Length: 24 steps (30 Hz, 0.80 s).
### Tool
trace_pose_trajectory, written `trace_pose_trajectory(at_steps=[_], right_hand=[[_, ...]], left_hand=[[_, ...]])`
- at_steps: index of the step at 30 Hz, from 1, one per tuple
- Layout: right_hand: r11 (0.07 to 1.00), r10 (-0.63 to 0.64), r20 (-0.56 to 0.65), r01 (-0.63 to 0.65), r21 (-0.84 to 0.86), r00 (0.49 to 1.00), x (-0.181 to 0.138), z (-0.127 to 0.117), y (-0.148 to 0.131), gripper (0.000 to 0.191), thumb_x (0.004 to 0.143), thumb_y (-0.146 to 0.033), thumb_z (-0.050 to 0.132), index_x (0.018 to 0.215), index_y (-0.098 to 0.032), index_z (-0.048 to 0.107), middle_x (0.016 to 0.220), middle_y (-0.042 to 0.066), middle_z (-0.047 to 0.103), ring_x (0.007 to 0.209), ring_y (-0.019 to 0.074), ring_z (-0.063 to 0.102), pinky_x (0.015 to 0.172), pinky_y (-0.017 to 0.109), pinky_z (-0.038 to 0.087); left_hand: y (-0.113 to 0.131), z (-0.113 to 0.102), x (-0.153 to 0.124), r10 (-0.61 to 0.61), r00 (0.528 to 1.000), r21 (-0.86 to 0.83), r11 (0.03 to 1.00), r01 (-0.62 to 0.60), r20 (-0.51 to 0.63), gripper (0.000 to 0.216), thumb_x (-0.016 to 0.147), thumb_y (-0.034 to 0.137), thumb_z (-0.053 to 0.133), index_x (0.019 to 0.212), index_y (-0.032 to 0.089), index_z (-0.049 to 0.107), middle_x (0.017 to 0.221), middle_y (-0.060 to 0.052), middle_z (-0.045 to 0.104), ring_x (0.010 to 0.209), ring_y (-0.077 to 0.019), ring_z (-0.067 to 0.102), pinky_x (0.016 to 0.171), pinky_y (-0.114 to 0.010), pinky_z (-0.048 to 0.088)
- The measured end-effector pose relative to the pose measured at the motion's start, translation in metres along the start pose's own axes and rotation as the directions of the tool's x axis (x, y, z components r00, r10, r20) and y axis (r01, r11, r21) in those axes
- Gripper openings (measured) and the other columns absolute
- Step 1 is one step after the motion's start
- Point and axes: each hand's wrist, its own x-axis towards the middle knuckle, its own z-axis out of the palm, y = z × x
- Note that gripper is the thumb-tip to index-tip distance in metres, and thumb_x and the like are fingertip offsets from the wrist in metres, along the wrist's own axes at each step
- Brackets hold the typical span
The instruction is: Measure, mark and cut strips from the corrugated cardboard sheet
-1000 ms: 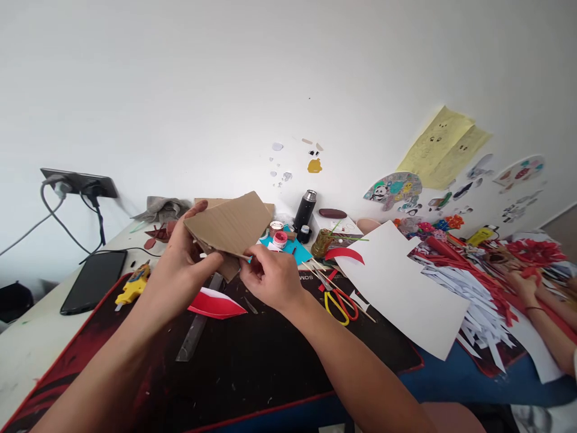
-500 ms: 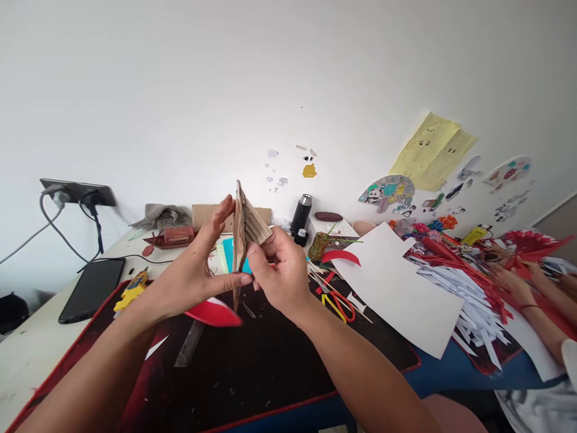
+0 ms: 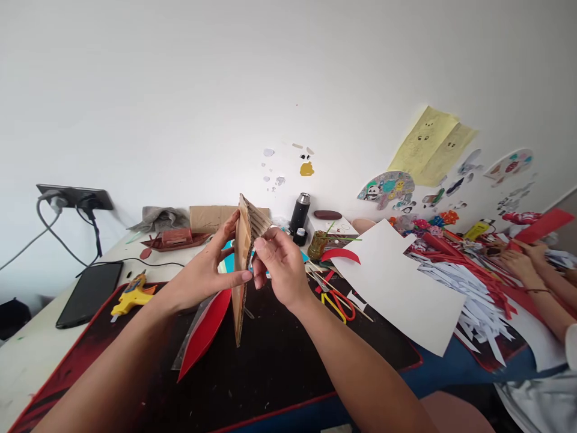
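Observation:
Both my hands hold a tall, narrow cardboard piece (image 3: 241, 252) upright above the dark desk mat, its edge facing me. A ribbed, corrugated flap (image 3: 258, 221) sticks out from its right side. My left hand (image 3: 205, 267) grips the piece from the left, thumb low and fingers behind it. My right hand (image 3: 283, 264) pinches the flap's lower part between thumb and fingers. A curved red paper piece (image 3: 207, 334) with a pale side lies beneath my left hand, partly over a clear ruler (image 3: 181, 352).
A yellow glue gun (image 3: 131, 296) and a phone (image 3: 90, 294) lie left. Scissors (image 3: 336, 300), a large white sheet (image 3: 396, 282) and paper strips (image 3: 469, 300) are right. A black thermos (image 3: 300, 211) stands behind. At far right, another person's hands (image 3: 518, 264) hold red paper.
The cardboard has turned, showing more of its flat left face and reaching lower. The red paper piece now shows more fully, slanting lower left. The glue gun is less covered by my left arm.

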Motion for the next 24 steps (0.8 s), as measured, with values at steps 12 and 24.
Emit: trace_pose_trajectory(at_steps=[12,24], right_hand=[[0.987,-0.050,-0.035,0.044,-0.156,0.998,-0.005,-0.008,0.002,0.037,0.099,-0.060,0.076,0.106,-0.026,0.062,0.066,-0.007,0.061,0.048,0.0133,0.059,0.043,0.025,0.049],[0.992,0.033,-0.033,-0.036,-0.119,0.999,-0.005,-0.012,-0.012,0.038,0.095,-0.058,0.078,0.106,-0.024,0.063,0.064,-0.007,0.065,0.050,0.0134,0.064,0.044,0.023,0.055]], left_hand=[[0.010,0.016,0.006,-0.032,0.999,-0.044,0.999,0.030,-0.044,0.109,0.089,0.065,0.082,0.178,0.037,0.027,0.179,-0.014,0.044,0.161,-0.0449,0.046,0.119,-0.061,0.057],[0.009,0.024,0.004,-0.073,0.992,-0.014,0.997,0.072,-0.105,0.105,0.090,0.058,0.083,0.177,0.036,0.029,0.181,-0.013,0.041,0.155,-0.0411,0.055,0.123,-0.057,0.054]])
